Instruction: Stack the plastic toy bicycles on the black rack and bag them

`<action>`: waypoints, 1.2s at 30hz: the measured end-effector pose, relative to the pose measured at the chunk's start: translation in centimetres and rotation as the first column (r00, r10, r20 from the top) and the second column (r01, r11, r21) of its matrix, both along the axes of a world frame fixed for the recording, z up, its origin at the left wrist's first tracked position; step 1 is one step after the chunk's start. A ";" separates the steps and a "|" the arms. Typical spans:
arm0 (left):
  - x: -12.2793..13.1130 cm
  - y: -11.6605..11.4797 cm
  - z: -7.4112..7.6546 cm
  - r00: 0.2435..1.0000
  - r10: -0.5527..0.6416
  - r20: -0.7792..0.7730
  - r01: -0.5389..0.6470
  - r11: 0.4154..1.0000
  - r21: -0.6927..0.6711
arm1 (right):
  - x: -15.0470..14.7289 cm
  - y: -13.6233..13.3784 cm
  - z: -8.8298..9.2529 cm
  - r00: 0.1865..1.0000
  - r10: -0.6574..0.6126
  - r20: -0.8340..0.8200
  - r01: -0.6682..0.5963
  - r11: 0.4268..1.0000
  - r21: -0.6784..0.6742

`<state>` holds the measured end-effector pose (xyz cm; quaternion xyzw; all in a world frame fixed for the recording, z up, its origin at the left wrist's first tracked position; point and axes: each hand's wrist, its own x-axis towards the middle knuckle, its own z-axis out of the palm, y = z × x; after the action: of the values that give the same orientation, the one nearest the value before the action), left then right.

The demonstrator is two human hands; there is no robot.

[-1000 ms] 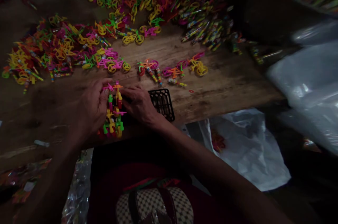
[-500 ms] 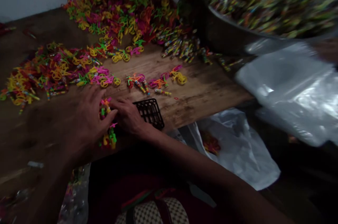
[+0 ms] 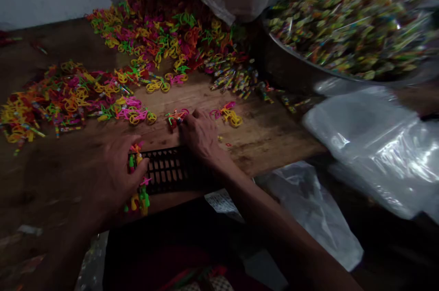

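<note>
My left hand (image 3: 121, 172) curls around small bright plastic toys (image 3: 144, 195) in green, yellow, orange and pink, at the left end of a black slotted plastic rack (image 3: 168, 167). My right hand (image 3: 202, 138) is over the table just behind the rack, knuckles up and fingers bent down. Its fingertips are mostly hidden, close to an orange-and-red toy bicycle (image 3: 176, 119); what they pinch cannot be made out. A yellow toy bicycle (image 3: 233, 117) lies just right of that hand.
Heaps of toy bicycles (image 3: 68, 94) and striped tubes (image 3: 236, 76) cover the back of the wooden table (image 3: 270, 131). A large metal basin (image 3: 291, 58) full of wrapped pieces stands at back right. Clear plastic bags (image 3: 373, 145) lie on the right; another bag (image 3: 315, 218) hangs below the edge.
My right hand has moved from beside my left hand to the right and up, onto the loose toys. More of the black rack shows. My left hand stays at the toys.
</note>
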<state>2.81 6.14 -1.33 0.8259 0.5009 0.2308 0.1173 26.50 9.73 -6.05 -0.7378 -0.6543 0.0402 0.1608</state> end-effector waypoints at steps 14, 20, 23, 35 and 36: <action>2.2 -0.1 5.7 0.719 0.280 0.637 0.140 0.839 -0.527 | -4.0 -5.7 4.0 0.548 0.404 -0.733 -0.058 0.892 0.448; 3.8 0.7 5.5 0.501 0.404 0.765 0.205 0.804 -0.559 | -5.0 -6.6 4.5 0.488 0.332 -0.807 0.041 0.915 0.401; 3.9 0.9 5.7 0.523 0.415 0.744 0.196 0.791 -0.579 | -4.7 -6.4 4.6 0.306 0.280 -0.910 0.004 0.956 0.295; 4.2 1.5 5.9 0.625 0.405 0.668 0.182 0.756 -0.629 | -2.1 -6.5 4.4 0.053 0.089 -0.995 -0.284 0.956 0.070; 4.2 1.6 5.8 0.614 0.425 0.665 0.172 0.749 -0.639 | -2.1 -6.3 4.1 0.094 0.111 -0.989 -0.248 0.965 0.085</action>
<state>7.00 7.76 4.46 0.5063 0.5074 0.3844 0.5818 24.38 3.39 -1.96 -0.4464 -0.4638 0.5715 0.5089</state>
